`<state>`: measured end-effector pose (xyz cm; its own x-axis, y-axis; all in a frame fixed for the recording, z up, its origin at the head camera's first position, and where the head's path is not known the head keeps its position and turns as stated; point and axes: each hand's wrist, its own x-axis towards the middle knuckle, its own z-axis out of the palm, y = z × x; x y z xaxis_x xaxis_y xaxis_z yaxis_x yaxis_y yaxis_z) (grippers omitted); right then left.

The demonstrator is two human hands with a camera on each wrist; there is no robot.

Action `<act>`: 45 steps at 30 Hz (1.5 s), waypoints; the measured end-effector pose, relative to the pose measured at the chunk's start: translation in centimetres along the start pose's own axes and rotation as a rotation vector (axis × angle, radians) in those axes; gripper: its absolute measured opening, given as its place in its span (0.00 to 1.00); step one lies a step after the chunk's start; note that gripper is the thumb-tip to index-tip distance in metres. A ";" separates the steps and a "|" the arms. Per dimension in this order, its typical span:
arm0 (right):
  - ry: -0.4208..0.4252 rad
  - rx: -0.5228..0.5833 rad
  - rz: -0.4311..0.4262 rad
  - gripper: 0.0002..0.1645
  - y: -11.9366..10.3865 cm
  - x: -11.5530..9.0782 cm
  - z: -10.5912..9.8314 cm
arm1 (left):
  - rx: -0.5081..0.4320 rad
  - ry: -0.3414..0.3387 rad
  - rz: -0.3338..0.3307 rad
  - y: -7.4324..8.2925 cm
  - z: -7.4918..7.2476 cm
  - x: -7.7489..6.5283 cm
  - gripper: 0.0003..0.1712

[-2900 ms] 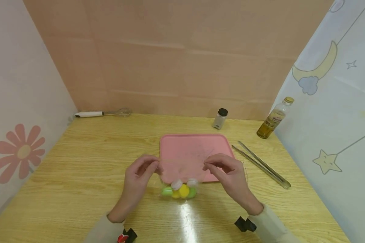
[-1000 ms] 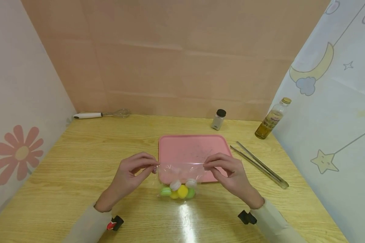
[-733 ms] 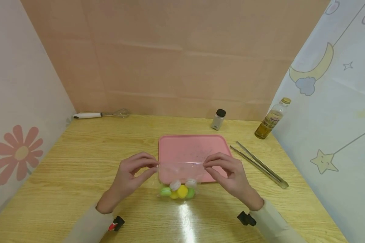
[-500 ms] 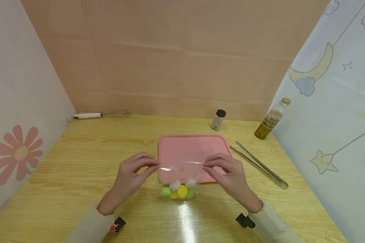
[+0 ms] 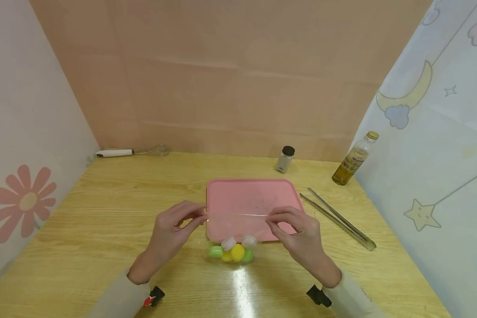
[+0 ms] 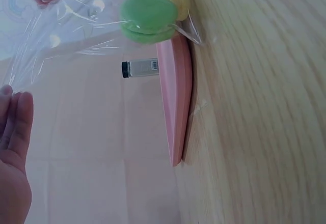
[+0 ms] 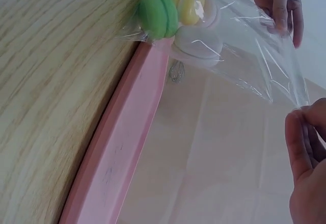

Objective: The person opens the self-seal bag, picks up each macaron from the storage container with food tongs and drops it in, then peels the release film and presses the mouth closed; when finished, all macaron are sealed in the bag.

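Observation:
A clear plastic bag [image 5: 236, 227] is stretched between my two hands, its top edge a straight line. My left hand [image 5: 172, 232] pinches one top corner between thumb and fingers. At the other top corner, my right hand [image 5: 300, 236] pinches the film the same way. Several macarons lie in the bottom of the bag: a yellow macaron [image 5: 237, 252], a green macaron [image 6: 148, 18] and a white macaron [image 7: 197, 46] among them. The bag's bottom rests at the tabletop, in front of the pink tray [image 5: 250, 192].
Right of the tray lie metal tongs [image 5: 339, 218]. Behind stand a small black-capped jar [image 5: 285, 160] and a bottle of amber liquid [image 5: 353, 160]. A whisk [image 5: 133, 152] lies at the back left of the wooden table [image 5: 123, 194]. Patterned sheets flank both sides.
Since the oldest frame my left forearm has swung outward to the left, and the bag's top edge shows straighter between the hands. In the last second both hands barely shift; the view tips slightly.

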<state>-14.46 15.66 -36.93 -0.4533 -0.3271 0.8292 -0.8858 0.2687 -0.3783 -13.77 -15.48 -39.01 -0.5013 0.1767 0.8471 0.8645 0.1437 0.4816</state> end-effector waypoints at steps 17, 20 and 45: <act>-0.411 -0.024 0.274 0.18 -0.5 2.7 1.1 | 0.106 -0.324 -0.321 0.7 1.4 2.1 0.13; -0.449 -0.059 0.246 0.14 -0.6 3.3 1.8 | 0.103 -0.367 -0.316 0.6 1.8 2.7 0.10; -0.419 -0.021 0.135 0.05 -0.5 4.0 2.4 | 0.053 -0.409 -0.255 0.5 1.0 3.3 0.03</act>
<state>-16.07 12.08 -34.43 -0.5695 -0.6262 0.5325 -0.8157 0.3509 -0.4598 -15.01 -13.82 -36.22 -0.6796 0.4965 0.5401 0.7144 0.2802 0.6413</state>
